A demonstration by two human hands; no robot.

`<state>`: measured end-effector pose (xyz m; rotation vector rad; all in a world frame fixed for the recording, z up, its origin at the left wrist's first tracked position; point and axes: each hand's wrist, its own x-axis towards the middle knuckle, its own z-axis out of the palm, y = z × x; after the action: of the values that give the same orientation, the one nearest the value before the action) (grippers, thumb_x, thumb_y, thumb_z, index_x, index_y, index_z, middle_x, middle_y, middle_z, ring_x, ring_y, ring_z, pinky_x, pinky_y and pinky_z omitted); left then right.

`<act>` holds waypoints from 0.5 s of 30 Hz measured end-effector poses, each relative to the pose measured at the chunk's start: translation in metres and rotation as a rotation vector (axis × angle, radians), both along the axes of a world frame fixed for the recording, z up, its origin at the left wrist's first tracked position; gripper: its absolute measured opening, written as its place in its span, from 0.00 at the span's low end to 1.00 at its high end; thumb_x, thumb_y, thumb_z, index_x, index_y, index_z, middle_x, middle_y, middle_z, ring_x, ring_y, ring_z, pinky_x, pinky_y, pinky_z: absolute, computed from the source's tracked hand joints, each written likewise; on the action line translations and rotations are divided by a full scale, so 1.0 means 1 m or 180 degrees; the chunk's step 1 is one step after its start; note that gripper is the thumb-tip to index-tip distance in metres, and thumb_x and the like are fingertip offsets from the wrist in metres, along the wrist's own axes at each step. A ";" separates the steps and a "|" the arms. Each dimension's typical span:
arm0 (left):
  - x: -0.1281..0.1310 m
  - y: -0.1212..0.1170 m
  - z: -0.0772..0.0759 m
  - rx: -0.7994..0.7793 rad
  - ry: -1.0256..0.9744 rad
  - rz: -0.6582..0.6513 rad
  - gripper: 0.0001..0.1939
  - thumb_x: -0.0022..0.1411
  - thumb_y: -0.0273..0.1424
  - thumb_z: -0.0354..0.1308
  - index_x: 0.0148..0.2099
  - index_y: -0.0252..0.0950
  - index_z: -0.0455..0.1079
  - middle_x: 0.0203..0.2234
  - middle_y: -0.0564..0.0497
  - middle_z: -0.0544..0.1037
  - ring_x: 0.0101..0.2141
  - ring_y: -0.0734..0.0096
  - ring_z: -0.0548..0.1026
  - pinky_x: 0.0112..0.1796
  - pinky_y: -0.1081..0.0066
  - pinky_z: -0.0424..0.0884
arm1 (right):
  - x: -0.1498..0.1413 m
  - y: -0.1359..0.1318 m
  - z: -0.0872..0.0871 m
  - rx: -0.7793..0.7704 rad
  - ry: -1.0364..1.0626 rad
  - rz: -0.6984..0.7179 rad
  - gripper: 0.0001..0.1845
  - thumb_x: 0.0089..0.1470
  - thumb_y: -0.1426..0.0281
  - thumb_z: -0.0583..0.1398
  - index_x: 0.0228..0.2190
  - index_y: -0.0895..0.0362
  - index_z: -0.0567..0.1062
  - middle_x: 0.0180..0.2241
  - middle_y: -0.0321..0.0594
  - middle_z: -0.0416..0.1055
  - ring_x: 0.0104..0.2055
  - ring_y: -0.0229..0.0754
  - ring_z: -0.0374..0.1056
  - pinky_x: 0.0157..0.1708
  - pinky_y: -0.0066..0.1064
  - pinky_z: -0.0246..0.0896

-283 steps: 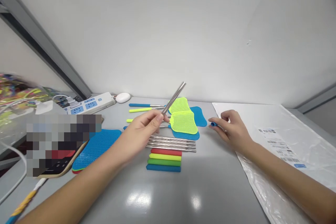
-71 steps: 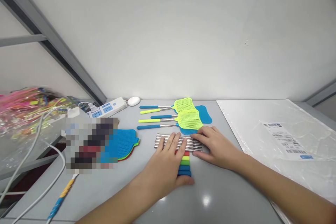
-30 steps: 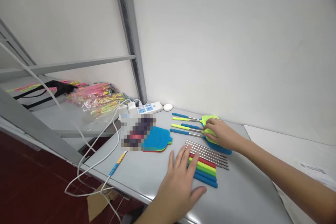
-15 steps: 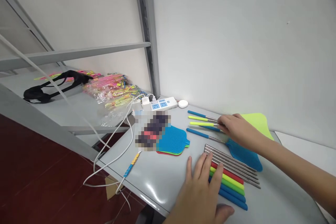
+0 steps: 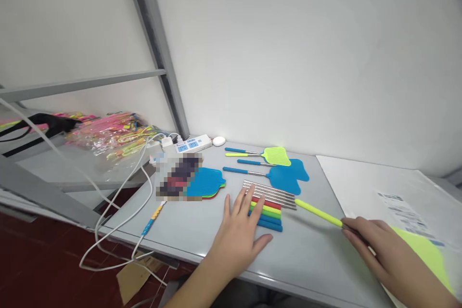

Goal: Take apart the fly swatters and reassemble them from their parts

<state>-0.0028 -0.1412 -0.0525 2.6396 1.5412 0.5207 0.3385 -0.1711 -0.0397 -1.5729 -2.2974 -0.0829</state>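
My right hand (image 5: 382, 252) grips a yellow-green fly swatter (image 5: 319, 212) by its shaft, low at the right; its mesh head shows behind my wrist. My left hand (image 5: 240, 236) lies flat with fingers spread on the grey table (image 5: 202, 228), fingertips touching a row of coloured foam grips (image 5: 269, 211) and several metal rods (image 5: 270, 191). Behind them lie other assembled swatters, a yellow-green swatter (image 5: 276, 155) and blue swatters (image 5: 287, 178).
A stack of loose swatter heads (image 5: 205, 184) lies left of my hand beside a blurred object. A power strip (image 5: 189, 145) and white cables (image 5: 119, 202) are at the back left. A plastic bag with a label (image 5: 393, 192) covers the right. Packets (image 5: 108, 132) sit on the neighbouring shelf.
My right hand has picked a yellow-green swatter from the group at the back and drawn it to the near right. My left hand stays flat by the grips. The view has swung.
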 end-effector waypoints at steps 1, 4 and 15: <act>0.005 0.000 0.001 0.0050 0.0035 -0.0017 0.37 0.66 0.48 0.50 0.71 0.44 0.43 0.70 0.43 0.44 0.67 0.44 0.44 0.60 0.37 0.44 | 0.006 -0.011 -0.008 0.0042 -0.0012 -0.0085 0.11 0.62 0.59 0.54 0.44 0.47 0.70 0.36 0.40 0.75 0.37 0.49 0.69 0.34 0.40 0.62; 0.023 -0.001 0.005 0.0192 0.0095 -0.0156 0.36 0.66 0.48 0.51 0.71 0.44 0.45 0.69 0.43 0.46 0.67 0.45 0.45 0.60 0.37 0.43 | 0.013 -0.028 -0.022 0.0273 -0.0092 -0.0177 0.10 0.63 0.61 0.54 0.44 0.48 0.70 0.37 0.40 0.75 0.36 0.48 0.68 0.37 0.41 0.60; 0.051 -0.013 0.012 0.1118 -0.0451 -0.1274 0.15 0.68 0.36 0.54 0.55 0.38 0.67 0.44 0.48 0.79 0.45 0.66 0.74 0.63 0.45 0.37 | -0.055 -0.027 0.002 0.0886 -0.0339 0.0448 0.08 0.66 0.69 0.53 0.38 0.56 0.72 0.25 0.36 0.68 0.29 0.41 0.62 0.41 0.38 0.52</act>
<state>0.0481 -0.1540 -0.0409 2.9702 0.9129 0.9910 0.2839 -0.1981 -0.0373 -1.2932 -2.3485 -0.4406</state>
